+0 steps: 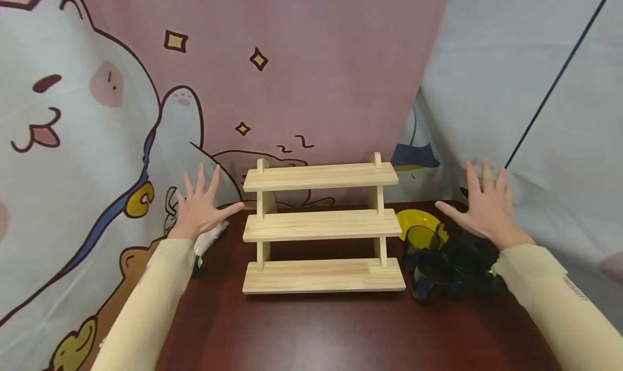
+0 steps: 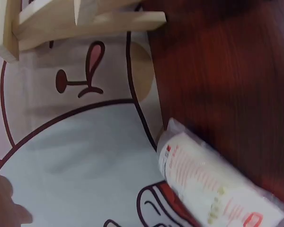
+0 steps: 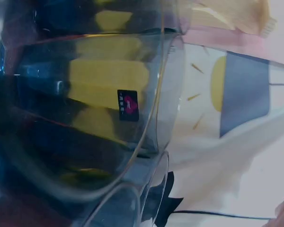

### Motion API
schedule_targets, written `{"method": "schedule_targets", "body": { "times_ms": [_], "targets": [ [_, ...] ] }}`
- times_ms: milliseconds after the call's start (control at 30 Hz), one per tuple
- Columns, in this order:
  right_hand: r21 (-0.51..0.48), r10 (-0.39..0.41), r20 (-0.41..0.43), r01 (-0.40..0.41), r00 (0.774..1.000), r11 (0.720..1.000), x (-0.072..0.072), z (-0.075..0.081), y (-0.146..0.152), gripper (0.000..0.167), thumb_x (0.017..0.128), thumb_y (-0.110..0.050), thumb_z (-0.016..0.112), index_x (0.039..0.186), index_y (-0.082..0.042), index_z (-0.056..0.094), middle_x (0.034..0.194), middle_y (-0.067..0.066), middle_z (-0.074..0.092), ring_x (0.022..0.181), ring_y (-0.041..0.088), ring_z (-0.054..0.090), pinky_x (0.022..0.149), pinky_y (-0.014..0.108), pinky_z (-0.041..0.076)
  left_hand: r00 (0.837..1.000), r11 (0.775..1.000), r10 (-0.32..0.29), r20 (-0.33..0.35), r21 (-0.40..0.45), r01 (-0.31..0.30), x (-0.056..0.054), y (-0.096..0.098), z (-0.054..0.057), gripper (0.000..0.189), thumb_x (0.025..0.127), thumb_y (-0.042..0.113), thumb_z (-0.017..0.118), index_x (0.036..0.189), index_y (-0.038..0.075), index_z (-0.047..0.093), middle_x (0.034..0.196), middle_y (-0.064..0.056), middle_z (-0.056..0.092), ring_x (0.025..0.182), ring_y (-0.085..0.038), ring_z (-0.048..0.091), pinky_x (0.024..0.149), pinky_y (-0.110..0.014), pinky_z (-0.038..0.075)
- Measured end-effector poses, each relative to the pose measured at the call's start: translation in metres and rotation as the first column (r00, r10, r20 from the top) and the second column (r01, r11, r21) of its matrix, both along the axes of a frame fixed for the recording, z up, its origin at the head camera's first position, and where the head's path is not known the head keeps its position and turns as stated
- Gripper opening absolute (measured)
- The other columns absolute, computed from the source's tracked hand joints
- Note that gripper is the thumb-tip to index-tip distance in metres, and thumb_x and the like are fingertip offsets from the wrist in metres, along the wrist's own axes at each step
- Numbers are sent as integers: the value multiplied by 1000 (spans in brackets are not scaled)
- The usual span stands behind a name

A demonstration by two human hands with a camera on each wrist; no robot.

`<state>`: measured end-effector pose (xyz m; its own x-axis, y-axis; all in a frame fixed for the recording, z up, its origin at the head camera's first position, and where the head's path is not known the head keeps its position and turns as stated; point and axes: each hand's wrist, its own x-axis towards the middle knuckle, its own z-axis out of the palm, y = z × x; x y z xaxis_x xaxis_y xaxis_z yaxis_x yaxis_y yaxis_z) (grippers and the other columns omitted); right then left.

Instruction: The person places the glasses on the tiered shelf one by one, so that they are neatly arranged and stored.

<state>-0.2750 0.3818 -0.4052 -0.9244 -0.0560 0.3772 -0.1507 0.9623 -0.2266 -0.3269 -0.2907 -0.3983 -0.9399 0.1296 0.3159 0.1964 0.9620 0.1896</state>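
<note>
My left hand (image 1: 197, 211) is held up with its fingers spread, left of a pale wooden three-tier rack (image 1: 321, 225). Beneath that hand lies a white packet in clear plastic (image 2: 213, 184) with red print; its contents cannot be told. On the right, my other hand (image 1: 489, 214) is raised too, fingers apart, above several dark tinted glasses (image 1: 430, 276). Neither hand holds anything. A yellow plate (image 1: 413, 218) sits behind the glasses. One glass (image 3: 42, 94) fills much of the right wrist view, with a small black label (image 3: 128, 105) visible there.
The rack stands on a dark reddish-brown table (image 1: 311, 333), near its back edge. A pink cloth with cartoon prints (image 1: 331, 79) hangs behind, and a pale cloth (image 1: 550, 106) hangs on the right. A small dark thing (image 1: 198, 267) is beside the packet.
</note>
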Motion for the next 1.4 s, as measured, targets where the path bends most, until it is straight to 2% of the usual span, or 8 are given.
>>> {"method": "schedule_targets", "body": {
  "times_ms": [233, 467, 767, 1000, 1133, 1267, 1333, 1400],
  "targets": [
    [-187, 79, 34, -71, 996, 980, 37, -5, 18, 106, 99, -50, 69, 170, -17, -2, 174, 25, -8, 155, 57, -6, 116, 79, -1, 996, 987, -41, 77, 158, 28, 9, 8, -14, 115, 89, 82, 56, 167, 34, -13, 172, -6, -28, 153, -55, -19, 109, -86, 9],
    [-256, 114, 40, -101, 993, 961, 72, -29, 39, 98, 101, -38, 69, 170, -14, 3, 173, 28, 3, 155, 55, 4, 118, 77, 3, 975, 954, -102, 195, 297, 40, 19, 20, -34, 110, 95, 74, 56, 167, 30, -15, 172, -13, -25, 154, -56, -13, 111, -85, 11],
    [-311, 85, 99, -50, 991, 949, 102, -59, 52, 97, 103, -36, 68, 170, -16, 0, 172, 29, 5, 153, 59, 8, 112, 82, 10, 935, 874, -226, 275, 481, 69, 27, 38, -60, 100, 100, 68, 56, 170, 28, -3, 176, -12, -1, 159, -45, 8, 121, -71, 16],
    [-339, -1, 199, 70, 980, 938, 114, -75, 60, 96, 106, -42, 60, 169, -9, -4, 169, 36, 2, 147, 67, 10, 103, 85, 17, 917, 818, -255, 307, 574, 35, 24, 54, -80, 96, 99, 69, 57, 171, 27, 8, 174, -14, 18, 157, -43, 22, 123, -64, 22],
    [-343, -13, 236, 96, 972, 934, 116, -81, 62, 93, 107, -43, 57, 168, -6, -2, 166, 40, 10, 141, 71, 19, 99, 84, 23, 916, 792, -256, 309, 610, 16, 25, 56, -87, 100, 95, 68, 66, 170, 30, 13, 172, -14, 26, 154, -41, 29, 122, -62, 27],
    [-347, -23, 267, 118, 963, 930, 119, -88, 65, 89, 108, -43, 54, 168, -4, 1, 158, 47, 21, 129, 74, 31, 90, 79, 31, 923, 734, -265, 278, 680, 6, 24, 58, -93, 101, 93, 60, 74, 170, 30, 17, 170, -13, 30, 152, -39, 34, 121, -59, 30],
    [-348, -22, 270, 119, 963, 930, 120, -92, 66, 88, 108, -42, 55, 168, -3, 3, 156, 47, 26, 123, 68, 42, 86, 71, 39, 925, 699, -276, 260, 715, 7, 25, 59, -94, 100, 93, 54, 77, 170, 29, 19, 170, -13, 31, 152, -38, 36, 121, -58, 32],
    [-351, -19, 258, 112, 966, 930, 121, -96, 68, 88, 107, -40, 57, 168, -4, 6, 154, 46, 31, 113, 45, 57, 81, 54, 46, 927, 668, -287, 240, 744, 14, 25, 61, -95, 99, 92, 49, 80, 169, 28, 21, 170, -13, 31, 152, -37, 36, 121, -58, 32]
  ]
}}
